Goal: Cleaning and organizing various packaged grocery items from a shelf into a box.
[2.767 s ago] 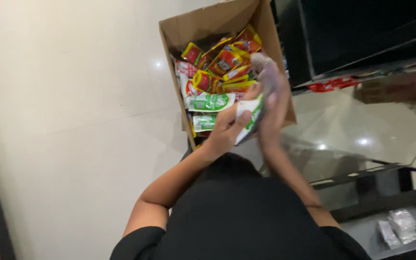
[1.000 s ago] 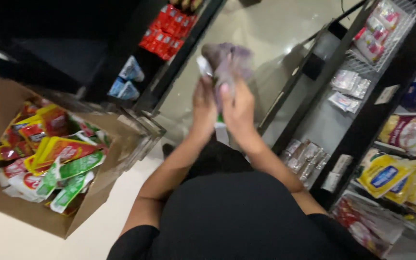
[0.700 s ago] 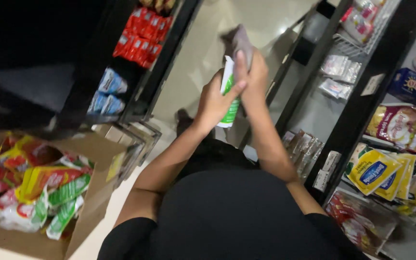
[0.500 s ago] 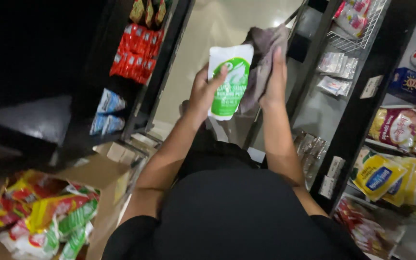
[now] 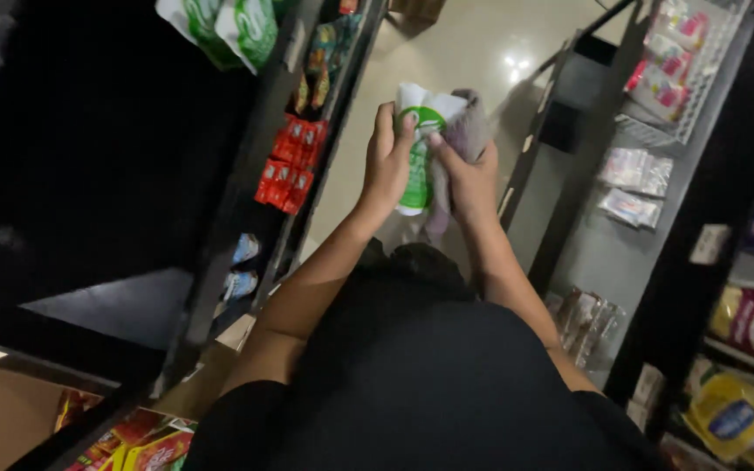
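Two hands on one green-and-white pouch, held up in the aisle.

Left hand [image 5: 387, 166] is closed round the pouch [image 5: 418, 144], fingers wrapped over its left edge and thumb across the front; right hand [image 5: 469, 179] presses a grey cloth [image 5: 471, 131] against the pouch's right side, fingers curled on cloth and packet together. The pouch stands roughly upright between both palms, above the pale floor [image 5: 482, 44], well apart from any shelf. By appearance it is being wiped and is not yet shelved. Matching green pouches [image 5: 233, 30] hang at the top of the dark rack to the left, red sachets [image 5: 285, 170] below them. A cardboard box [image 5: 10, 419] of further packets sits at lower left.
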